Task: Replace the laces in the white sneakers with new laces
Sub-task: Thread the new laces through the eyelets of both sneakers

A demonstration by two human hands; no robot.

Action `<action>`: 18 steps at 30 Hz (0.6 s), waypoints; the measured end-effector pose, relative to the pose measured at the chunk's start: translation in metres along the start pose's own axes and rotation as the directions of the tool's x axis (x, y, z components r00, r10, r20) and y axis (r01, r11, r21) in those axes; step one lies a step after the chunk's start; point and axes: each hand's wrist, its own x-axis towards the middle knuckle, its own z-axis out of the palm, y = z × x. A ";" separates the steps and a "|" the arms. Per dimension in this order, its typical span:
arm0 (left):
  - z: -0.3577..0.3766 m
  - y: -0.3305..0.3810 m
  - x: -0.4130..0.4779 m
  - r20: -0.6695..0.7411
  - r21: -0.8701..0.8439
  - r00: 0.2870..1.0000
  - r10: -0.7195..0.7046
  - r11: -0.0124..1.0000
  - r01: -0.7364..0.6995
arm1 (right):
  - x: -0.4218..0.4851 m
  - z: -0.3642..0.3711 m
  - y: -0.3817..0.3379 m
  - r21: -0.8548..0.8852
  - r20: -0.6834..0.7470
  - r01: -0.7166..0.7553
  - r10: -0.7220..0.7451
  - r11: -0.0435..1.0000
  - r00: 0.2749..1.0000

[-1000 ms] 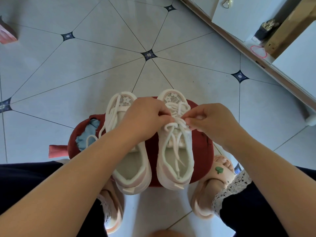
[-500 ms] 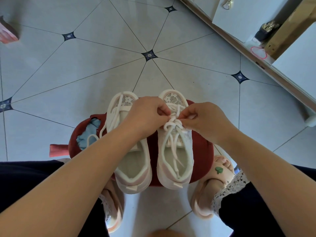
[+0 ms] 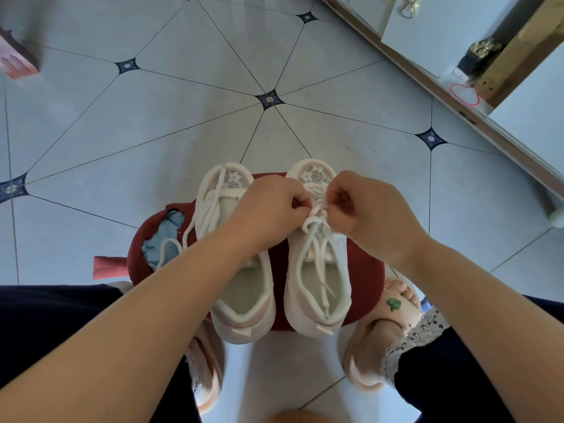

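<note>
My left hand (image 3: 268, 206) and right hand (image 3: 366, 215) are crowding the upper eyelets of the sneaker on my right (image 3: 317, 285). Both are pinching its lace (image 3: 314, 222), leaving only a thin gap between my knuckles. The other sneaker (image 3: 241, 288) is sitting just beside it, and my left forearm is crossing over its middle. Both shoes are filling most of the red stool (image 3: 366, 270). A blue cloth (image 3: 166, 236) and a trailing lace (image 3: 189, 225) are taking up its left edge. Beyond the toes, tiled floor (image 3: 183, 132) is lying open. My sandalled foot (image 3: 393, 315) is hemming in the stool's right side, and a wooden ledge (image 3: 427, 83) is running along the far right.
</note>
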 end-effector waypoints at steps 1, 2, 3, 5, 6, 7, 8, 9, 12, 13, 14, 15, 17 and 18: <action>0.000 0.000 0.000 0.008 0.000 1.000 0.015 1.000 -0.015 | 0.000 0.001 -0.003 0.022 0.014 -0.001 0.001 1.000 1.000; 0.001 0.000 0.000 0.021 0.002 0.999 0.034 0.999 -0.034 | 0.000 0.002 -0.005 0.055 0.035 -0.030 0.028 0.998 0.999; 0.003 0.001 0.000 0.034 0.011 0.998 0.058 0.998 -0.058 | 0.002 0.002 -0.006 0.114 0.068 -0.103 0.096 0.988 0.993; 0.005 0.002 -0.001 0.044 0.058 0.994 0.102 0.993 -0.105 | 0.005 -0.003 -0.006 0.337 0.202 -0.325 0.269 0.884 0.942; 0.006 0.003 -0.002 0.037 0.081 0.992 0.118 0.989 -0.121 | 0.006 -0.007 -0.004 0.447 0.289 -0.411 0.307 0.794 0.907; 0.007 0.003 -0.002 0.022 0.092 0.992 0.128 0.987 -0.129 | 0.006 -0.011 -0.003 0.531 0.346 -0.451 0.302 0.717 0.888; 0.006 0.003 -0.003 -0.005 0.091 0.991 0.134 0.987 -0.134 | 0.004 -0.014 0.000 0.574 0.355 -0.443 0.278 0.689 0.892; 0.005 0.003 -0.004 -0.037 0.087 0.990 0.135 0.987 -0.132 | 0.003 -0.016 0.003 0.571 0.326 -0.406 0.257 0.714 0.910; 0.003 0.005 -0.009 -0.087 0.141 0.987 0.135 0.983 -0.122 | -0.003 -0.014 0.010 0.355 0.192 -0.295 0.240 0.887 0.952; 0.004 0.006 -0.010 -0.086 0.172 0.986 0.143 0.977 -0.126 | -0.004 -0.013 0.011 0.311 0.183 -0.279 0.231 0.908 0.956; 0.004 0.007 -0.011 -0.083 0.199 0.985 0.149 0.971 -0.130 | -0.004 -0.010 0.012 0.283 0.185 -0.263 0.216 0.923 0.959; 0.005 0.008 -0.013 -0.080 0.218 0.985 0.150 0.967 -0.129 | -0.005 -0.008 0.013 0.255 0.182 -0.254 0.211 0.933 0.960; 0.005 0.008 -0.013 -0.081 0.206 0.988 0.131 0.972 -0.112 | -0.004 -0.005 0.016 0.286 0.163 -0.282 0.243 0.916 0.956; 0.004 0.007 -0.013 -0.089 0.174 0.990 0.109 0.980 -0.093 | -0.004 -0.005 0.016 0.358 0.155 -0.314 0.275 0.880 0.949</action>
